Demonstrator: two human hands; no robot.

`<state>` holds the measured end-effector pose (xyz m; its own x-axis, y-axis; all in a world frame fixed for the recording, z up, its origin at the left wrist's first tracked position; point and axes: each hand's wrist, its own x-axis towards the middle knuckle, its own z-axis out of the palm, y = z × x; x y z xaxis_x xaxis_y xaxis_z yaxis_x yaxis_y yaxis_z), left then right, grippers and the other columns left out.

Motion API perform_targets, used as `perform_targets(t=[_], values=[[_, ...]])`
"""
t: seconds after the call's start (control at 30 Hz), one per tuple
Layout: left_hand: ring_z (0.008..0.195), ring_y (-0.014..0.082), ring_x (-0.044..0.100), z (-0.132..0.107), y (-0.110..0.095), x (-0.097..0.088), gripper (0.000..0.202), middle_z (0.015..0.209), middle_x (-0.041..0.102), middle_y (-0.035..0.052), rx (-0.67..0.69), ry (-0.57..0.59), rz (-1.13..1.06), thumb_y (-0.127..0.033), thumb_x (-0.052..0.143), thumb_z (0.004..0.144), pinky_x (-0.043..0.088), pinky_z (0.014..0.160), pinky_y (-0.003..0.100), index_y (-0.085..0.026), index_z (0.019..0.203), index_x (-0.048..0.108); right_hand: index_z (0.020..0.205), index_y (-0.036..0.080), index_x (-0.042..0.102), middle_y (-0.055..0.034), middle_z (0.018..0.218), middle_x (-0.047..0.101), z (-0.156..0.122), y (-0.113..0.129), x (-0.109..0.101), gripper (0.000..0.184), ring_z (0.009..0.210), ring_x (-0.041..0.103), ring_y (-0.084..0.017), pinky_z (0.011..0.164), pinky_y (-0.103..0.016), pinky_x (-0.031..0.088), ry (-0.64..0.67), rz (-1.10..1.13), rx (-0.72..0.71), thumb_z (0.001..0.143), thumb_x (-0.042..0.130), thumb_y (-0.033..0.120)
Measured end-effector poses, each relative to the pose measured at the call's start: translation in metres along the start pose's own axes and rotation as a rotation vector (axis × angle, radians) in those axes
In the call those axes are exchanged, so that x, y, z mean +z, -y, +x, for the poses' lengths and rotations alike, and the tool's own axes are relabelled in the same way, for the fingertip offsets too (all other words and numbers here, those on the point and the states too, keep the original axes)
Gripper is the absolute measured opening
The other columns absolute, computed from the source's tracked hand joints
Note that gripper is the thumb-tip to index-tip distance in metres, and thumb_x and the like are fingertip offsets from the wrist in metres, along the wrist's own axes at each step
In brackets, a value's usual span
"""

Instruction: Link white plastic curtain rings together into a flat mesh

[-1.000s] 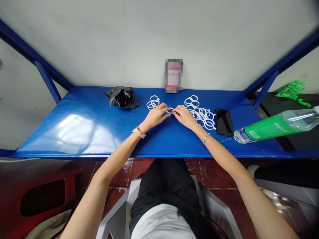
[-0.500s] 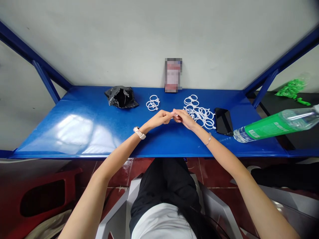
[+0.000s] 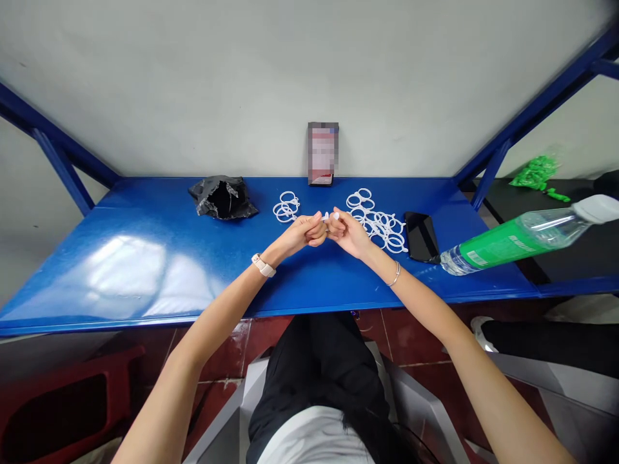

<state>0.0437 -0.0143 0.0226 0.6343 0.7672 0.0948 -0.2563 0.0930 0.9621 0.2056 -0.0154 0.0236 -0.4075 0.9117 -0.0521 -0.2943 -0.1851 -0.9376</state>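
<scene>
My left hand (image 3: 305,232) and my right hand (image 3: 352,234) meet above the middle of the blue table (image 3: 290,274), fingers curled and pinching. A small white piece (image 3: 326,216) shows between the fingertips; whether it is one part or two I cannot tell, as the fingers hide most of it. Just behind my left hand lie a few white rings with small tabs (image 3: 287,207), like curtain rings. A larger pile of similar white rings (image 3: 385,229) lies beside and behind my right hand.
A crumpled black plastic bag (image 3: 225,198) gapes open at the back left. A blurred upright box (image 3: 323,154) leans against the wall. To the right are a black phone (image 3: 422,236) and a green-labelled bottle (image 3: 512,240). Blue frame bars (image 3: 62,171) slope at both sides.
The view has shifted, so the table things appear slightly further left. My fingers have turned upward at the tips, and the white piece between them shows more clearly.
</scene>
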Motion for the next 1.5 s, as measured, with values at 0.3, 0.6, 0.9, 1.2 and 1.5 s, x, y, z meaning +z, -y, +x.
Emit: perform_targets(t=[0.3,0.6,0.9,1.2,1.5], values=[[0.078,0.0173,0.061,-0.011,0.0,-0.046,0.034,0.106,0.064,0.0103,0.06,-0.445,1.229,-0.044,0.04,0.103,0.046,0.07,0.028,-0.018,0.107,0.061,0.091,0.022,0.072,-0.0086,0.105,0.072,0.004,0.021,-0.066,0.026,0.099,0.062,-0.025,0.088,-0.041,0.047,-0.306,-1.012,-0.37,0.094,0.051,0.037],[0.113,0.0311,0.059,-0.013,0.0,-0.042,0.028,0.127,0.058,0.0171,-0.076,-0.427,1.665,-0.024,0.044,0.101,0.052,0.076,0.034,-0.016,0.122,0.06,0.083,0.019,0.069,-0.0152,0.103,0.066,0.001,0.013,-0.083,0.025,0.112,0.053,-0.038,0.093,-0.056,0.041,-0.181,-1.592,-0.212,0.092,0.057,0.039],[0.112,0.0273,0.059,-0.006,0.02,-0.026,0.022,0.114,0.064,0.0142,0.157,-0.379,1.398,-0.021,0.048,0.097,0.051,0.095,0.039,-0.014,0.109,0.065,0.078,0.019,0.064,-0.0124,0.103,0.066,0.004,-0.002,-0.061,0.018,0.107,0.053,-0.033,0.098,-0.055,0.036,-0.158,-1.587,-0.277,0.093,0.055,0.024],[0.044,0.0061,0.045,-0.003,0.026,-0.016,0.05,0.061,0.059,-0.0009,-0.015,-0.224,0.635,-0.062,0.054,0.093,0.037,0.048,0.02,-0.013,0.085,0.063,0.092,0.021,0.058,-0.0042,0.086,0.067,0.001,-0.015,-0.028,0.014,0.075,0.058,-0.018,0.073,-0.033,0.045,-0.039,-1.07,-0.404,0.097,0.053,0.033],[0.044,0.0037,0.037,-0.002,0.021,-0.014,0.061,0.057,0.048,-0.0035,-0.132,-0.104,0.209,-0.072,0.075,0.072,0.022,0.043,0.02,-0.012,0.075,0.063,0.081,0.018,0.056,0.0092,0.059,0.038,0.001,-0.003,-0.033,0.044,0.046,0.022,-0.004,0.043,-0.021,0.014,0.214,-0.304,0.163,0.083,0.07,0.059]])
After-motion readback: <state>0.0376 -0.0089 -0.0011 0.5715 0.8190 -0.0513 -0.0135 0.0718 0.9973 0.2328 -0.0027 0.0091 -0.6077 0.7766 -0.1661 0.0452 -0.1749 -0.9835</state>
